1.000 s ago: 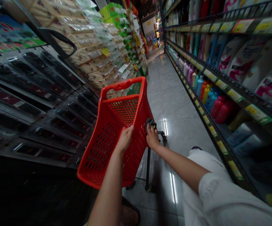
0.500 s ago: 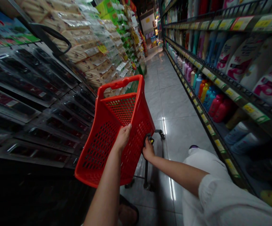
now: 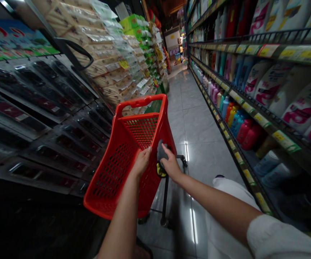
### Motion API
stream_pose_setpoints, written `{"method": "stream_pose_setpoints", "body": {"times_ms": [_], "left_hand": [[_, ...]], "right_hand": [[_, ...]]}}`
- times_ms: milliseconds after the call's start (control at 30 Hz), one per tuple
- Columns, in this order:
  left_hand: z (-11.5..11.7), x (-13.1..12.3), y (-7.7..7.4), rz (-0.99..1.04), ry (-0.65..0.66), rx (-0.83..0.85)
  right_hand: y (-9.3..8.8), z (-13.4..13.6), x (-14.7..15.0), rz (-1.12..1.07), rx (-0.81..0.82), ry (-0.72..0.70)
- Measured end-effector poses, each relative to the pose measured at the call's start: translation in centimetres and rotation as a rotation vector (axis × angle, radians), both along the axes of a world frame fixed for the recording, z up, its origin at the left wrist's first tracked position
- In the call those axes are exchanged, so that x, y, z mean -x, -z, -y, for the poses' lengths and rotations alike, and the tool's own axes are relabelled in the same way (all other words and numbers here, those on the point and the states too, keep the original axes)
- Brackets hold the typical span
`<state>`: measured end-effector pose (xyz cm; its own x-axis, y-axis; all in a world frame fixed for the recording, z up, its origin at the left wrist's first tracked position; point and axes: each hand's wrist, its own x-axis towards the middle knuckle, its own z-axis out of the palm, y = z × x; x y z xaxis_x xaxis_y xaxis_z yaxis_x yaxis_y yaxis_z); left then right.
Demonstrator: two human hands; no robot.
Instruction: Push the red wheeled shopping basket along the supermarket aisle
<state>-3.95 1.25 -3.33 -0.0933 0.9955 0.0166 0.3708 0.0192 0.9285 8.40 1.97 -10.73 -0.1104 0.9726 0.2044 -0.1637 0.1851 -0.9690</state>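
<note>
A red plastic shopping basket (image 3: 123, 158) on a wheeled black frame stands in a shop aisle, tilted to the left. My left hand (image 3: 142, 162) is closed over the near rim of the basket. My right hand (image 3: 170, 165) grips a small dark object with a yellow part (image 3: 160, 158) right beside the rim; I cannot make out what it is. No goods show inside the basket.
Dark packaged goods (image 3: 44, 108) hang on the left rack, with tissue packs (image 3: 109, 68) further along. Right shelves (image 3: 252, 108) carry detergent and shampoo bottles with yellow price tags. The glossy tiled aisle (image 3: 193, 118) runs ahead. My white-clad leg (image 3: 225, 216) is at lower right.
My right hand rose from the black frame beside the basket up to the rim, with the dark object in it. The left hand kept its hold on the rim.
</note>
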Motion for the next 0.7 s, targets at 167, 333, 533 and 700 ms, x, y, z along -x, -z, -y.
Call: {"method": "stream_pose_setpoints", "body": {"times_ms": [167,333,533,700], "left_hand": [[0.5,0.2,0.1,0.035,0.076,-0.062],[1.6,0.4,0.4,-0.012,0.076,-0.062],[2.0,0.3,0.6,0.019,0.117,-0.026],[1.8,0.2,0.6,0.004,0.09,-0.052]], "right_hand": [[-1.2,-1.7,-1.7,0.588,-0.565,0.106],[-2.5,-4.2,-1.7,0.906,-0.651,0.133],[-2.0,-3.7,-1.5,0.957,-0.653,0.196],[-1.6,-1.7,-1.8,1.061,-0.687,0.135]]}}
